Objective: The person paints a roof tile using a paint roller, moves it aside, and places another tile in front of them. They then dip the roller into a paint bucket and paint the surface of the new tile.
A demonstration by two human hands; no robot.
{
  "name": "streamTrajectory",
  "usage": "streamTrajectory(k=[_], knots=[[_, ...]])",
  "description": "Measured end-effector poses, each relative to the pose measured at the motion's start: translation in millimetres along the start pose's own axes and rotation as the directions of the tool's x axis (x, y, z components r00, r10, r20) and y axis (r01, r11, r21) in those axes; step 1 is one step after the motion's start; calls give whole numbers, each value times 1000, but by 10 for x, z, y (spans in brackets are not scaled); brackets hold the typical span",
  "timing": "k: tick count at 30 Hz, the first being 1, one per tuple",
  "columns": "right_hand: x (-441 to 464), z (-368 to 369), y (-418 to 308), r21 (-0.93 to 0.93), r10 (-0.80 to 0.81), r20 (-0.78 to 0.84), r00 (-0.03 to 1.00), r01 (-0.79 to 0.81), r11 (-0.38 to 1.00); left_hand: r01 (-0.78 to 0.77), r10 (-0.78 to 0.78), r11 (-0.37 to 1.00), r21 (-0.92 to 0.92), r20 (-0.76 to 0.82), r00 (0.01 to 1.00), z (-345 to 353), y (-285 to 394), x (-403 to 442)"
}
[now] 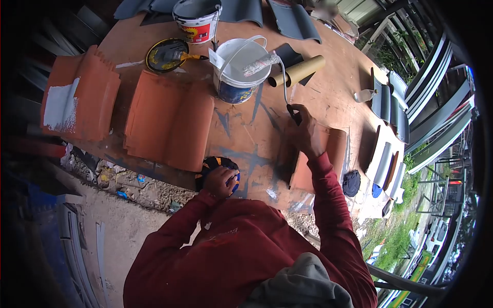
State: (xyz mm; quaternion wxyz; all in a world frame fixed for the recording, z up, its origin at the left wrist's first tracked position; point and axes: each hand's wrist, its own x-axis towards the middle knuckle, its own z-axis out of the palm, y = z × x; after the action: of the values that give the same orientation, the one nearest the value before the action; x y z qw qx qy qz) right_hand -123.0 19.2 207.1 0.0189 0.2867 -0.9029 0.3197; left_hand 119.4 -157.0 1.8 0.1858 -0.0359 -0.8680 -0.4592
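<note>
My right hand (307, 132) is closed around the handle of a paint roller (283, 82). The white-smeared roller sleeve (261, 63) lies over the mouth of a white paint bucket (237, 85), whose wire-and-plastic handle stands up. Just below that hand is a terracotta roof tile (328, 149) on the table (246, 136). At the near table edge, my left hand (221, 181) curls over a dark round bundle (214, 164) with orange and blue patches; its exact kind is unclear. Left of the bucket sits another terracotta tile (170, 120).
A partly white-painted tile (84, 97) stands far left. A second bucket (197, 23) and a yellow-stained black lid (165, 55) with a brush (192, 56) are behind. A cardboard tube (298, 71) lies right of the bucket. Grey tiles (294, 21) line the back.
</note>
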Motion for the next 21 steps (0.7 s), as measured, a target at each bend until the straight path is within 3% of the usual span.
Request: streamTrajectory(k=[4, 6, 9, 11, 12, 15, 18, 21], knots=[[804, -756, -277, -385, -206, 94, 974, 226, 895, -21, 22, 1000, -12, 26, 999, 32, -135, -44], [1275, -862, -416, -509, -221, 284, 933, 342, 790, -18, 18, 1000, -7, 28, 999, 20, -123, -34], [1832, -707, -736, -562, -262, 385, 885, 450, 694, -21, 21, 999, -36, -5, 1000, 21, -111, -14], [2106, -525, -944, -586, -284, 562, 777, 616, 526, -12, 12, 1000, -21, -18, 1000, 9, -88, 5], [2231, -418, -976, -580, -289, 565, 773, 621, 527, -5, 5, 1000, -16, -20, 1000, 14, -108, -9], [2411, -195, -1173, -669, -195, 643, 741, 667, 329, 2, -2, 1000, 4, -24, 1000, 42, -137, -35], [2503, -32, -1086, -673, -212, 661, 720, 694, 257, 27, -27, 1000, 7, -28, 999, 45, -119, -13], [2467, -210, -1145, -683, -247, 620, 745, 667, 298, 22, -22, 1000, 12, -39, 999, 32, -118, -31]])
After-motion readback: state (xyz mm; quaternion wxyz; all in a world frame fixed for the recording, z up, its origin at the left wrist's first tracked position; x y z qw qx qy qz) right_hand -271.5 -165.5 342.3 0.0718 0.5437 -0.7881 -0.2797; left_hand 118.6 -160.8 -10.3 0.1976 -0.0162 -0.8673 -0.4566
